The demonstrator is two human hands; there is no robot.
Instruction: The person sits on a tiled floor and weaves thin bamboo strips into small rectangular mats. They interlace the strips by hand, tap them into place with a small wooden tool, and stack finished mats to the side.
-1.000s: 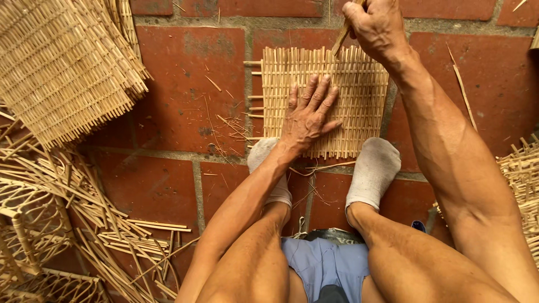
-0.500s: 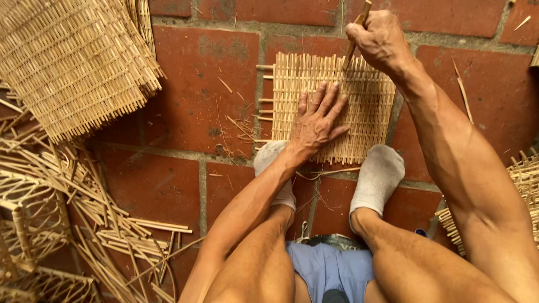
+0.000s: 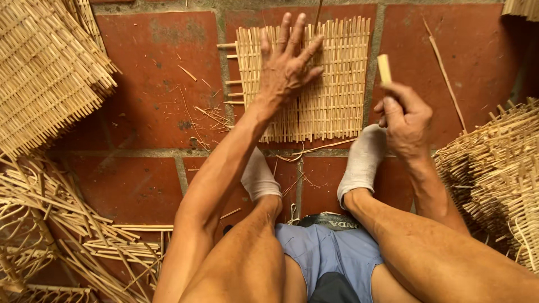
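While left hand (image 3: 286, 70) flattens ribbed woven mat (image 3: 337, 95).

Hands in view: two, a left hand (image 3: 286, 70) and a right hand (image 3: 405, 120). Feet in white socks (image 3: 362, 163): two. Small woven bamboo mat (image 3: 331, 84) on the floor: one. Short bamboo stick (image 3: 384, 68) held: one. Larger woven panels (image 3: 45, 67) at the edges: at least three. Loose strips (image 3: 443, 73): too many to count

Bare red brick floor (image 3: 157, 84) is left open between the woven bamboo mat (image 3: 331, 84) and the stacked woven panels (image 3: 45, 73); the right side is crowded by a woven basket (image 3: 494, 174).
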